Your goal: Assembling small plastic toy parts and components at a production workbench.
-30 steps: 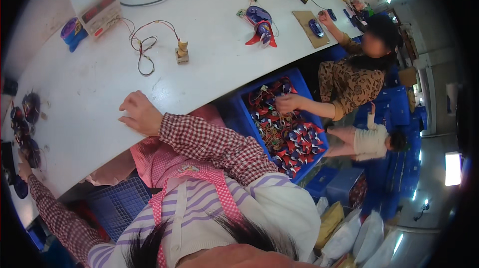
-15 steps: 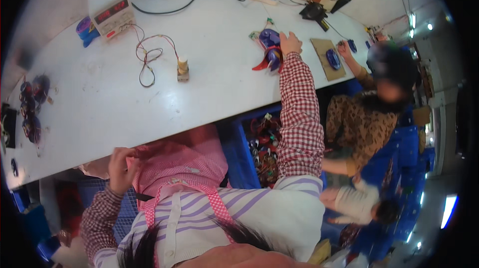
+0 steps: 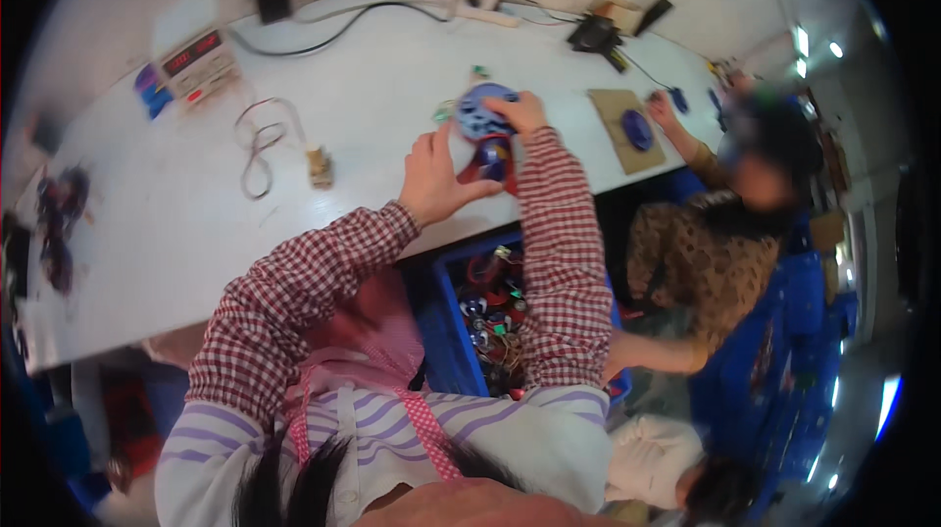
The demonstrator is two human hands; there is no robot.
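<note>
Over the near part of the white table (image 3: 353, 86), my right hand (image 3: 522, 115) grips the edge of a round purple casing (image 3: 475, 120) dotted with dark spots. Just below it lies a glossy purple rounded part (image 3: 492, 162) with red pieces around it, partly hidden. My left hand (image 3: 431, 179) is close on the left side, its thumb and fingers spread, with nothing in it. Small green circuit boards (image 3: 445, 112) show beside the casing's left edge and beyond it.
A power supply (image 3: 199, 66) stands at the back left, its leads running to a small tan block (image 3: 320, 168). Dark purple parts (image 3: 61, 223) sit far left. Below the table edge is a blue bin (image 3: 461, 331) of wired parts. A co-worker (image 3: 725, 203) sits right, near a cardboard sheet (image 3: 622, 150).
My left hand has risen from below the table edge to beside the purple parts. My right hand now holds the casing, whose dotted face shows. The whole view has shifted somewhat.
</note>
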